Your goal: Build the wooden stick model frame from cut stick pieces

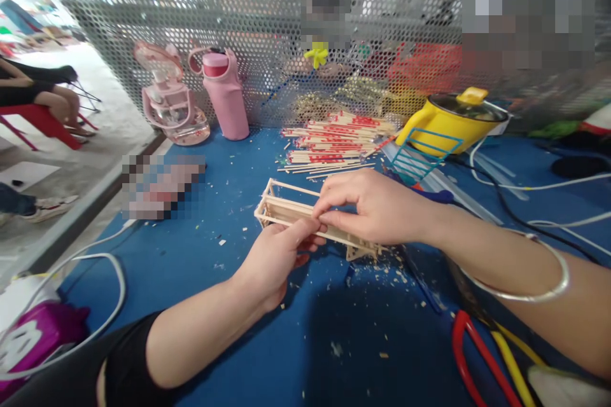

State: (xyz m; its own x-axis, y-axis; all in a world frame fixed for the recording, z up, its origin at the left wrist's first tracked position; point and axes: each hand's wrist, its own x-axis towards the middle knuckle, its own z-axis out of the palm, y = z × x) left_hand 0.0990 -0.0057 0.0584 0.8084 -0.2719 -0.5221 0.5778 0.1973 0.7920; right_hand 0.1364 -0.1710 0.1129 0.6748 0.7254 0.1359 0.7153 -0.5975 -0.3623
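Observation:
A long, narrow frame built of thin wooden sticks (289, 210) lies across the middle of the blue table, its far left end showing an open box shape. My left hand (281, 251) grips its near side, thumb on top and fingers curled beneath. From the right, my right hand (367, 206) reaches over the frame, thumb and fingertips pinched on its upper edge close to my left thumb. Whether a loose stick lies between those fingertips is hidden. Part of the frame's right end shows below my right hand, with small wood chips around it.
Behind the frame lie bundles of wooden sticks (334, 140) in red-printed wrappers. A pink bottle (226, 98), a clear jug (179, 114) and a yellow pot (449, 127) stand by the perforated metal panel (267, 25). Red-handled pliers (477, 356) and cables are at right.

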